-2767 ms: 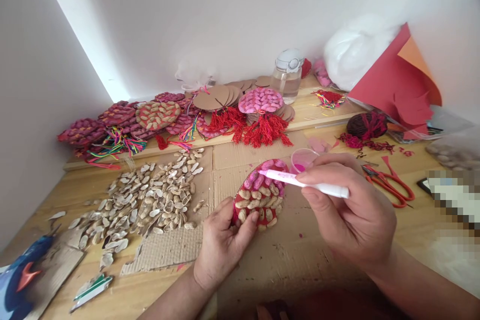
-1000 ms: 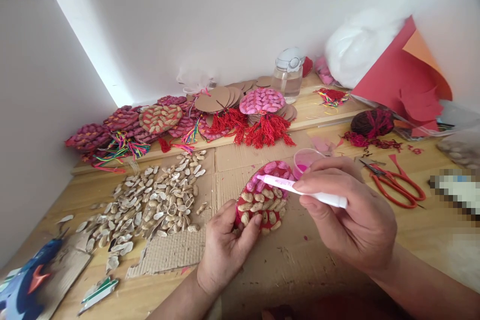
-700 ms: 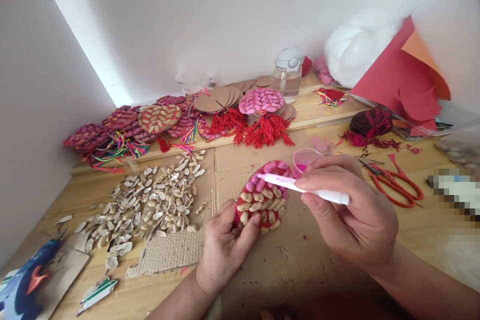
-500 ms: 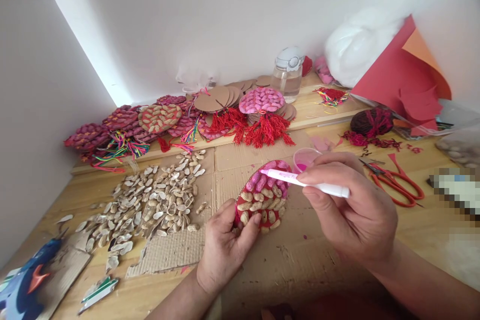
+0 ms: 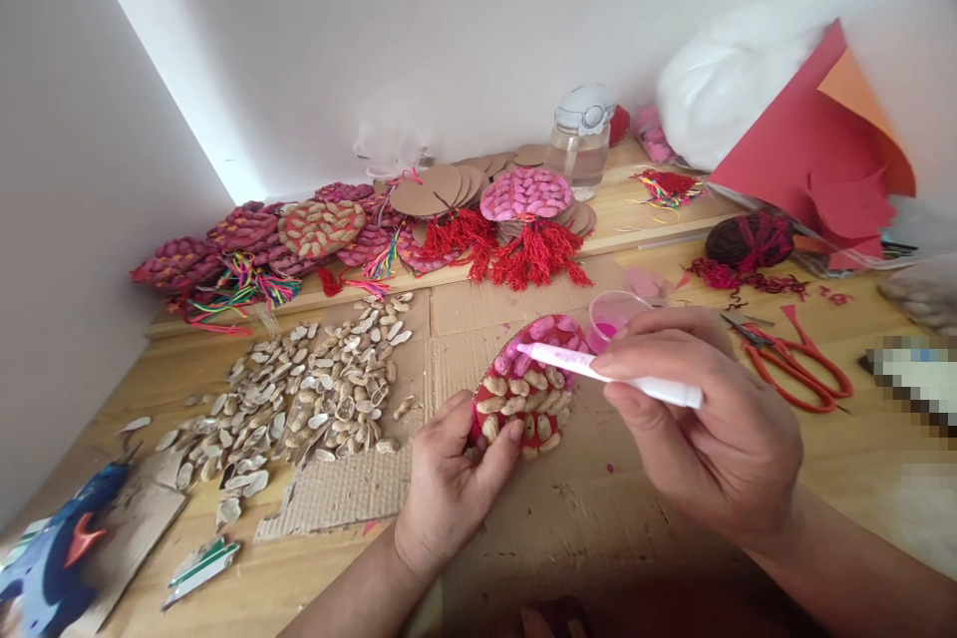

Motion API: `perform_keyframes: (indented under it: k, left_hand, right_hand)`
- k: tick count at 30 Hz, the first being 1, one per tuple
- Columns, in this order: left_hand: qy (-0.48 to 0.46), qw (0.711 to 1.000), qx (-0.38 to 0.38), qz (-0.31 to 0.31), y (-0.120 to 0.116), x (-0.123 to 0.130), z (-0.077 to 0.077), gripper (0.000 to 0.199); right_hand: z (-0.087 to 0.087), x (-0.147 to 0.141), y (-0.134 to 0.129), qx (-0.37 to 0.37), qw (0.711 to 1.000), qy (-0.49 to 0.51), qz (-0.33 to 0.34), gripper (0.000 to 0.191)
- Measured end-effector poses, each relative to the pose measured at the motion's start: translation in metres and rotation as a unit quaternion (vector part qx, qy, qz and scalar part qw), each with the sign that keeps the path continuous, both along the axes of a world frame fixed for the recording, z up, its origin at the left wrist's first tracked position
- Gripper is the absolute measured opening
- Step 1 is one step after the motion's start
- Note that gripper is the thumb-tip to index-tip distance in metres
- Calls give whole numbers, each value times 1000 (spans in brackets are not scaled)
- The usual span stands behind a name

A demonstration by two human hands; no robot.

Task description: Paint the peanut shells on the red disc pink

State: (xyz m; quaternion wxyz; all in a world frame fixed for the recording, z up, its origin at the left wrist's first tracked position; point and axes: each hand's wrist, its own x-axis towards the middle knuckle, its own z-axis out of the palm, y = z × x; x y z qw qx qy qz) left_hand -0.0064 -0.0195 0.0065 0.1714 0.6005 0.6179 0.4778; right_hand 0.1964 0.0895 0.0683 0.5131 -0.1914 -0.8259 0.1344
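Observation:
My left hand (image 5: 460, 478) grips the lower left edge of a round red disc (image 5: 523, 389) covered with peanut shells, thumb on its front. The shells in the disc's upper part are pink, the lower ones plain tan. My right hand (image 5: 710, 419) is closed around a white marker (image 5: 635, 377), whose pink tip is at the pink shells near the disc's upper left. Just behind my right fingers stands a small clear cup (image 5: 613, 307) with pink liquid.
Loose peanut shells (image 5: 336, 399) cover the left. A blue glue gun (image 5: 60, 558) lies at the lower left, orange-handled scissors (image 5: 799, 369) at the right. Behind are finished shell discs (image 5: 321, 227), a bottle (image 5: 579, 145), dark yarn (image 5: 748, 241) and red paper (image 5: 814, 150).
The marker tip has shifted slightly left and down over the pink shells. The whole view has moved a little; both hands keep their holds.

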Motion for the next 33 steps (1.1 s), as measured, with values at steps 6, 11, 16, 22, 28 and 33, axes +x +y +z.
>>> perform_keyframes:
  k: [6,11,16,22,28,33]
  left_hand:
    - [4,1000,0,1,-1,0,-1,19]
    - [4,1000,-2,-1,0,0,0,22]
    - [0,1000,2,1,2,0,0,20]
    - [1,1000,1,1,0,1,-1,19]
    - [-3,1000,-2,0,1,0,1,20]
    - [-63,998,-24,-9,0,0,0,21]
  right_hand:
    - [1,1,-1,6,1000,-9,28,28]
    - [4,1,-2,20,999,-20,25,26]
    - [4,2,-5,31,999,-25,36,26]
    - [3,2,-7,43,998,-47,19,24]
    - [7,0,-7,48,997,-49,38,23]
    - [5,1,-4,40,999,-33,13,23]
